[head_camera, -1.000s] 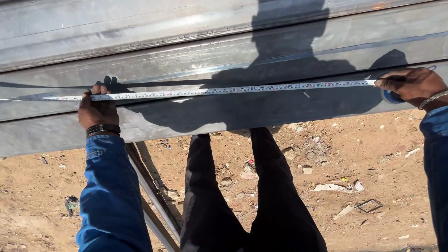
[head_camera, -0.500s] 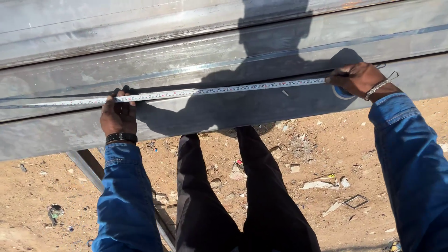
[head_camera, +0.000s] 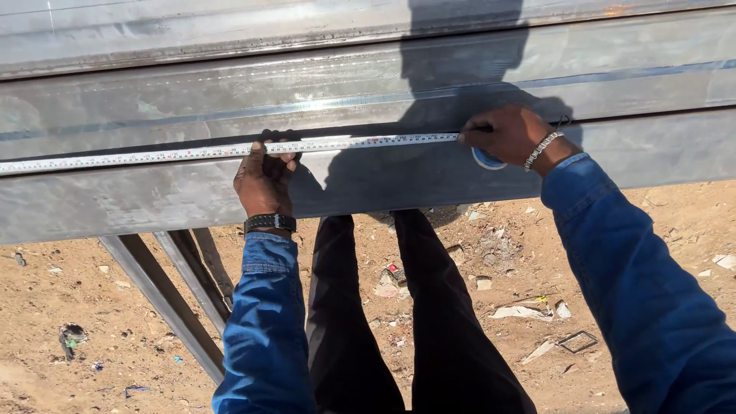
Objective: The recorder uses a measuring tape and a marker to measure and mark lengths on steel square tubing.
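A long grey steel beam (head_camera: 153,199) runs across the whole view at waist height. A white measuring tape blade (head_camera: 153,156) lies stretched along its upper edge, running off to the left. My left hand (head_camera: 264,180) presses the blade down onto the beam near the middle. My right hand (head_camera: 510,134) grips the blue tape case (head_camera: 485,159) at the blade's right end, against the beam. Both arms wear blue denim sleeves, with a dark watch on the left wrist and a metal bracelet on the right.
More grey steel sections (head_camera: 230,31) lie behind the beam. Steel bars (head_camera: 165,299) slant down under it at the left. Below is sandy ground (head_camera: 475,284) strewn with litter and stones. My dark trouser legs (head_camera: 399,330) stand close to the beam.
Both hands have shifted right in the view and closer together along the beam; the stretch of tape between them is shorter than one second ago.
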